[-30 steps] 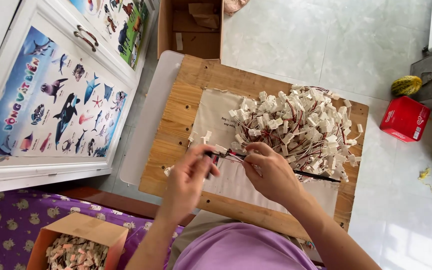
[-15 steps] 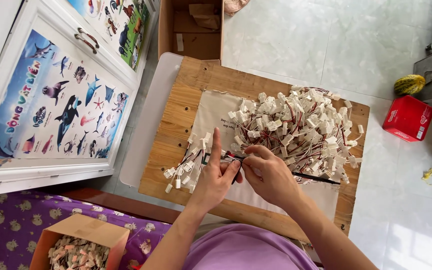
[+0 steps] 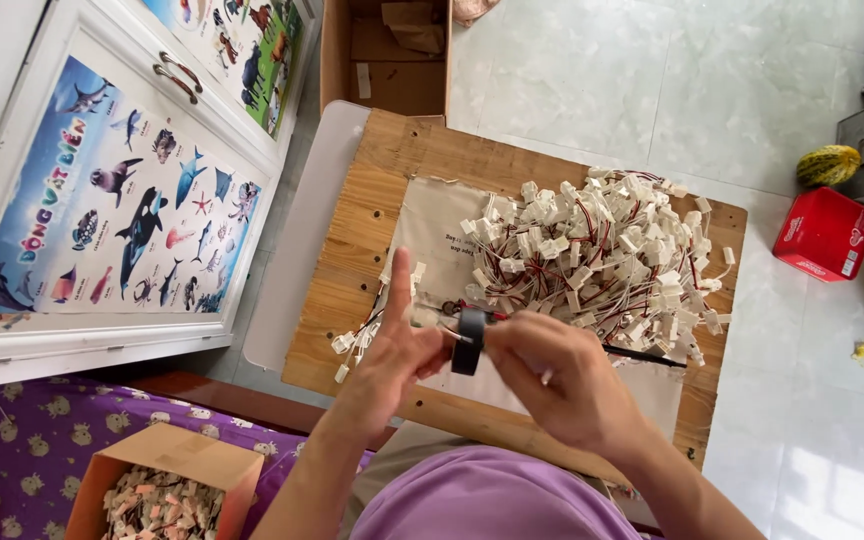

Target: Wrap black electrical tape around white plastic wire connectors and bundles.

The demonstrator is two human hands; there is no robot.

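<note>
A roll of black tape (image 3: 469, 341) now sits between the two hands above the wooden tabletop (image 3: 352, 240), where half a second earlier only a small bundle of wires (image 3: 372, 325) showed. The right hand (image 3: 552, 375) closes its fingers round the roll; the left hand (image 3: 399, 345) pinches the bundle beside it, forefinger raised. The big heap of white plugs and red wires (image 3: 602, 250) lies just beyond, suggesting the bundle is being bound.
</note>
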